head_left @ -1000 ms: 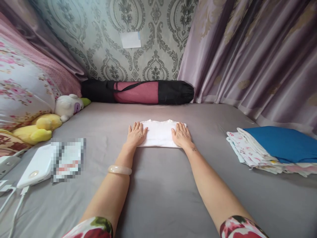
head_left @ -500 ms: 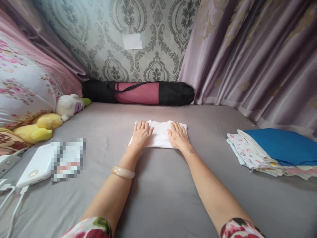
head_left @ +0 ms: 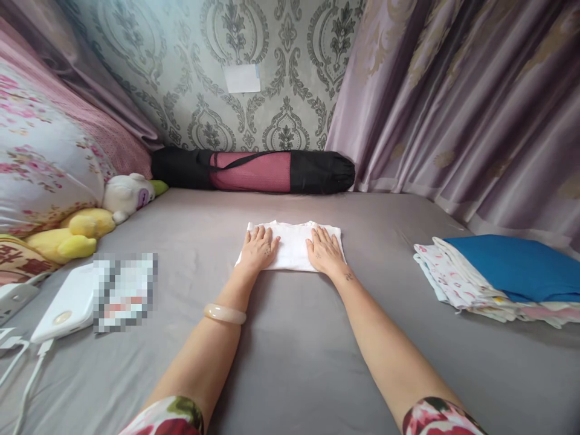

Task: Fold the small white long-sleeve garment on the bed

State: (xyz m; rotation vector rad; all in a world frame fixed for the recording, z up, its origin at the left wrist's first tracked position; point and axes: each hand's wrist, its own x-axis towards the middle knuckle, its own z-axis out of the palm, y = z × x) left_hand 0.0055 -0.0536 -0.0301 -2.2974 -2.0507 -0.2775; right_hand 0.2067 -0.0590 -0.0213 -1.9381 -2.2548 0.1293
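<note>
A white folded garment (head_left: 292, 244) lies flat on the grey bed sheet (head_left: 290, 338) in front of me, its far edge curved like a neckline. Resting palm down on its left end is my left hand (head_left: 259, 249), fingers stretched out and pointing away from me. My right hand (head_left: 324, 249) lies the same way on the right end, fingers extended. Neither hand grips the cloth. The garment's two side parts are partly hidden beneath my hands.
To the right sits a stack of folded clothes (head_left: 489, 278) with a blue piece on top. A black and pink rolled bag (head_left: 254, 171) lies along the wall. At left are plush toys (head_left: 127, 196), a white power bank (head_left: 67, 302) with a cable, and a blurred packet (head_left: 127, 293).
Both hands have slid very slightly towards me over the white garment, showing a little more of its far edge. The garment stays in place.
</note>
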